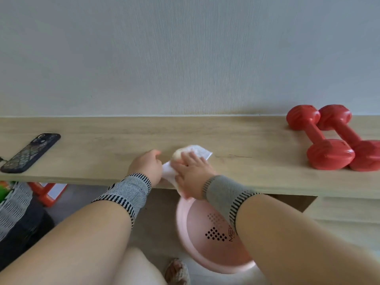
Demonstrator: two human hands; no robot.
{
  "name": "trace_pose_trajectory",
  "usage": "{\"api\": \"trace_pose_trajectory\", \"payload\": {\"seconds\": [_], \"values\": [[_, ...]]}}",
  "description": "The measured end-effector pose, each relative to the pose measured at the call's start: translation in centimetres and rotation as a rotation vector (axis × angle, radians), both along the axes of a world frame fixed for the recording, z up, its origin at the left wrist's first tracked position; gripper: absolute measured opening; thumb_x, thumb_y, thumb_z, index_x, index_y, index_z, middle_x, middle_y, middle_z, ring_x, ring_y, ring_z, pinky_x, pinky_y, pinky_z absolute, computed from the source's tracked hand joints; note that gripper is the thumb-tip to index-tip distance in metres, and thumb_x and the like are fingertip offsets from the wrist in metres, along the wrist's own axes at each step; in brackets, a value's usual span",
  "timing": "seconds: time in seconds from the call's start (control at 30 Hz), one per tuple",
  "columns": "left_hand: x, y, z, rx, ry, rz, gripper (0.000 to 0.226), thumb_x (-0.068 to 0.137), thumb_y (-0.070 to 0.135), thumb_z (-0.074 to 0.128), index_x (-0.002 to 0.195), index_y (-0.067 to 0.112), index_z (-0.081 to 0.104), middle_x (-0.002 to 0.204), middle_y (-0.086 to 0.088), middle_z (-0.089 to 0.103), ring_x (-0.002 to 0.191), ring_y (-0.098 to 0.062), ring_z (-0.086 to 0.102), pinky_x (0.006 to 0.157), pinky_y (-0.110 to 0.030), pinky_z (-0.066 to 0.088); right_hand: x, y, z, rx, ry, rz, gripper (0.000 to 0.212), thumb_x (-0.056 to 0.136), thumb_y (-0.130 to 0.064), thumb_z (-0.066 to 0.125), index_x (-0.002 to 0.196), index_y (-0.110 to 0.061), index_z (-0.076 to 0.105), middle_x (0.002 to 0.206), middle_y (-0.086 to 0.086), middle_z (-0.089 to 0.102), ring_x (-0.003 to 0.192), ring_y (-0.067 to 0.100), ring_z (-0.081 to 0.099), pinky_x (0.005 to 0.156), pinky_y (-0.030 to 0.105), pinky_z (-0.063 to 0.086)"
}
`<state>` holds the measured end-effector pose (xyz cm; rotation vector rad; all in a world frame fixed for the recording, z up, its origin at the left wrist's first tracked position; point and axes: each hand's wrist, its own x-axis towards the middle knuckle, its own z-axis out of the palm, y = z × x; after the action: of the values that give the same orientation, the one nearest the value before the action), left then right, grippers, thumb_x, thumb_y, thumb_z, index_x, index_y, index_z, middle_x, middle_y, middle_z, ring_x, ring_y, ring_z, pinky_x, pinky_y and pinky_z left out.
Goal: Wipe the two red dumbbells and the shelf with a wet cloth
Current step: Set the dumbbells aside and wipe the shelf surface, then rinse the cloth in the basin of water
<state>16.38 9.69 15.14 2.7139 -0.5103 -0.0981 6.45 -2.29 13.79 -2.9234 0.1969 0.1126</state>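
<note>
Both hands on white cloth (pixel 197 153) mid-shelf (pixel 246 130): right hand (pixel 190 168) pressing flat, left hand (pixel 148 165) pinching its edge. Red dumbbells (pixel 333 138) far right of fingers, apparently unwiped.

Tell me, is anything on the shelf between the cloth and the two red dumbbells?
Nothing visible. The cloth lies mid-shelf under both hands, and bare shelf runs right to the dumbbells. The phone lies on the other side.

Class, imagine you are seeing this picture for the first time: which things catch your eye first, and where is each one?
Two red dumbbells lie side by side at the right end of the wooden shelf. At its front edge, mid-picture, the left hand and right hand are on a white cloth. Below stands a pink basin; a dark phone lies far left.
</note>
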Motion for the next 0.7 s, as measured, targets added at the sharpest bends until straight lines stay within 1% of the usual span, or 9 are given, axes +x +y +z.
{"api": "trace_pose_trajectory", "payload": {"seconds": [0.1, 0.17, 0.23, 0.3, 0.37, 0.47, 0.53, 0.63, 0.7], "values": [[-1.8, -0.5, 0.6, -0.087, -0.092, -0.084, 0.028, 0.096, 0.02, 0.045, 0.112, 0.019, 0.068, 0.121, -0.005, 0.066, 0.109, -0.026, 0.059, 0.092, -0.032, 0.044, -2.2, 1.1, -0.1, 0.122, -0.064, 0.042, 0.049, 0.093, -0.021, 0.049, 0.14, -0.031, 0.041, 0.15, 0.007, 0.036, 0.14, 0.024, 0.027, 0.114, 0.035, 0.023], [-3.5, -0.8, 1.3, -0.179, -0.125, -0.13, 0.025, 0.096, 0.028, 0.049, 0.089, 0.012, 0.067, 0.094, -0.008, 0.066, 0.09, -0.03, 0.059, 0.075, -0.032, 0.042, -4.1, 0.5, 0.8, 0.286, -0.159, -0.137, 0.03, 0.09, -0.02, 0.05, 0.118, -0.026, 0.059, 0.117, 0.005, 0.06, 0.113, 0.025, 0.053, 0.09, 0.032, 0.046], [-5.5, -1.2, 1.8, -0.284, -0.051, -0.201, 0.041, 0.093, 0.044, 0.054, 0.072, 0.01, 0.062, 0.066, -0.003, 0.057, 0.069, -0.026, 0.054, 0.062, -0.031, 0.036, -6.0, -0.3, 2.0, 0.557, -0.169, -0.353, 0.014, 0.092, -0.023, 0.045, 0.099, -0.021, 0.057, 0.096, 0.005, 0.064, 0.092, 0.027, 0.061, 0.072, 0.028, 0.046], [-7.7, -1.5, 1.9, -0.387, 0.112, -0.321, 0.054, 0.081, 0.064, 0.058, 0.059, 0.015, 0.055, 0.054, 0.004, 0.051, 0.056, -0.016, 0.046, 0.057, -0.029, 0.036, -8.0, -1.1, 2.7, 0.775, -0.067, -0.497, 0.021, 0.097, -0.025, 0.043, 0.11, -0.015, 0.056, 0.106, 0.01, 0.062, 0.098, 0.03, 0.061, 0.079, 0.032, 0.048], [-9.7, -1.7, 1.8, -0.438, 0.342, -0.428, 0.055, 0.067, 0.073, 0.066, 0.067, 0.018, 0.059, 0.065, 0.005, 0.061, 0.061, -0.01, 0.051, 0.059, -0.023, 0.041, -9.8, -1.9, 2.9, 0.833, 0.031, -0.565, 0.031, 0.101, -0.025, 0.039, 0.121, -0.006, 0.054, 0.118, 0.015, 0.061, 0.106, 0.031, 0.06, 0.09, 0.034, 0.049], [-11.9, -2.4, 0.3, -0.25, 0.591, -0.513, 0.049, 0.075, 0.04, 0.08, 0.115, 0.023, 0.059, 0.104, 0.01, 0.063, 0.085, -0.002, 0.057, 0.06, -0.015, 0.041, -12.3, -3.5, 1.6, 0.849, 0.092, -0.654, 0.043, 0.101, -0.041, 0.034, 0.091, -0.008, 0.059, 0.071, 0.008, 0.067, 0.059, 0.016, 0.062, 0.056, 0.022, 0.048], [-12.5, -3.0, -1.0, -0.213, 0.664, -0.519, 0.064, 0.075, 0.034, 0.081, 0.131, 0.027, 0.051, 0.114, 0.01, 0.061, 0.093, -0.002, 0.057, 0.058, -0.013, 0.042, -12.7, -4.8, -0.5, 0.969, 0.107, -0.764, 0.058, 0.09, -0.067, 0.032, 0.071, -0.017, 0.055, 0.056, 0.004, 0.054, 0.045, 0.015, 0.048, 0.053, 0.025, 0.037], [-12.5, -3.9, -4.5, -0.224, 0.796, -0.45, 0.07, 0.065, 0.05, 0.078, 0.128, 0.037, 0.053, 0.115, 0.006, 0.066, 0.101, -0.015, 0.062, 0.071, -0.025, 0.048, -12.7, -5.7, -3.3, 1.231, 0.207, -0.889, 0.075, 0.078, -0.08, 0.036, 0.059, -0.011, 0.057, 0.048, 0.005, 0.051, 0.036, 0.018, 0.044, 0.048, 0.024, 0.038], [-12.0, -4.7, -7.5, -0.265, 0.919, -0.297, 0.041, 0.075, 0.041, 0.071, 0.113, 0.031, 0.062, 0.11, -0.003, 0.067, 0.101, -0.024, 0.064, 0.083, -0.039, 0.055, -12.7, -5.8, -4.9, 1.372, 0.327, -0.903, 0.077, 0.076, -0.081, 0.041, 0.055, -0.009, 0.057, 0.042, 0.003, 0.047, 0.032, 0.015, 0.04, 0.042, 0.019, 0.036]]}}
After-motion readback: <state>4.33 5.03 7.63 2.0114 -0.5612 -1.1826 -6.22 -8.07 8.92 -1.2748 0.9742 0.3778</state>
